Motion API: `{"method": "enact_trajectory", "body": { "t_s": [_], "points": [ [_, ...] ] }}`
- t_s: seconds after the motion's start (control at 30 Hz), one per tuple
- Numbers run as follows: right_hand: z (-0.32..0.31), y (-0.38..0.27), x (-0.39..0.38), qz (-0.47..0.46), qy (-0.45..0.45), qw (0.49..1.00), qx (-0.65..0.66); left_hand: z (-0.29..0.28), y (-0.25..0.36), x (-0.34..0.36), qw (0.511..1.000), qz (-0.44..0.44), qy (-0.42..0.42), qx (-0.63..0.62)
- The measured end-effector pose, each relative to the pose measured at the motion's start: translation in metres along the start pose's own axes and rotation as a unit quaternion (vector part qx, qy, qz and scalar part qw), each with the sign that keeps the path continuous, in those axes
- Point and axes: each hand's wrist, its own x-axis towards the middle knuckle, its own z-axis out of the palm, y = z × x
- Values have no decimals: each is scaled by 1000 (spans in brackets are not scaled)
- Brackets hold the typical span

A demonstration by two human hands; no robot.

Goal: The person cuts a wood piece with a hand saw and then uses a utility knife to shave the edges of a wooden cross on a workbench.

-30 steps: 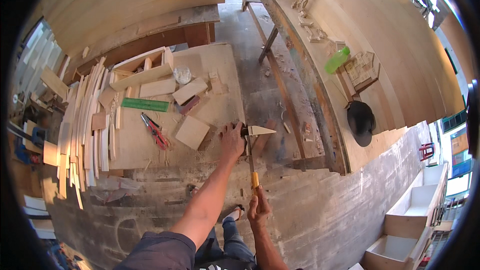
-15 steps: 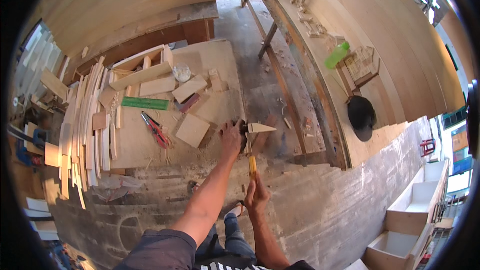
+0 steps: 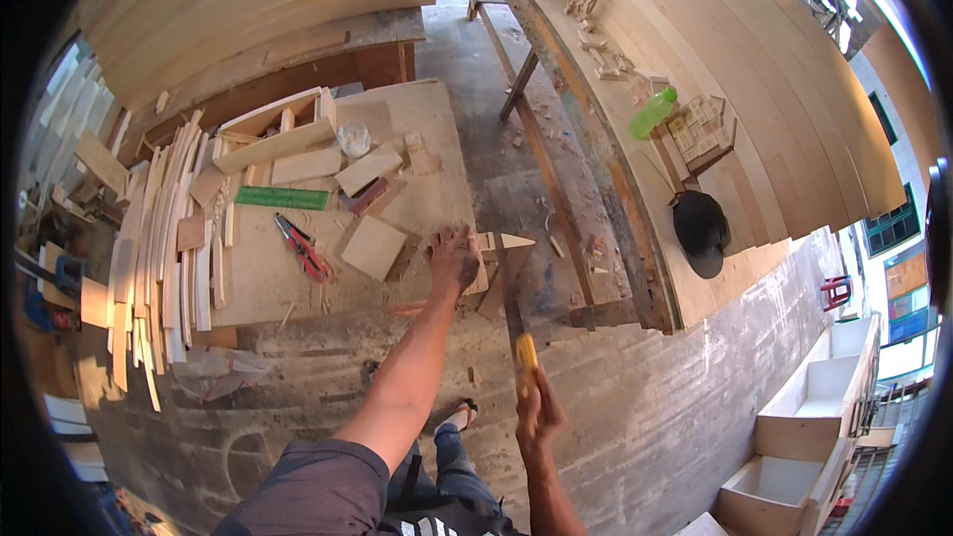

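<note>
One block (image 3: 374,247) separates pliers (image 3: 315,264) from left hand (image 3: 454,262) holding wood (image 3: 521,241); right hand (image 3: 538,413) grips saw (image 3: 525,351).

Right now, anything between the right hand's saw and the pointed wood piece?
Nothing visible. The saw in the right hand has its blade across the pointed wood piece, past the table edge; the left hand is left of the blade.

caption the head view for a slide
Left hand steadies pointed wood at a table; right hand holds a yellow-handled saw across it.
</note>
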Motion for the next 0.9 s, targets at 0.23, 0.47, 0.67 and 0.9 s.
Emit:
{"method": "enact_trajectory", "body": {
  "t_s": [0.23,0.47,0.67,0.9],
  "points": [
    [55,19,57,-77,-17,996,-34,-13,2,-5,999,26,-41,16],
    [46,19,34,-115,7,990,-87,-19,15,-5,997,9,-68,24],
    [61,3,56,-83,-22,990,-108,-7,1,-4,999,3,-13,32],
    [55,24,56,-94,-23,992,-82,-18,4,-12,999,2,-36,33]
  ]
}}
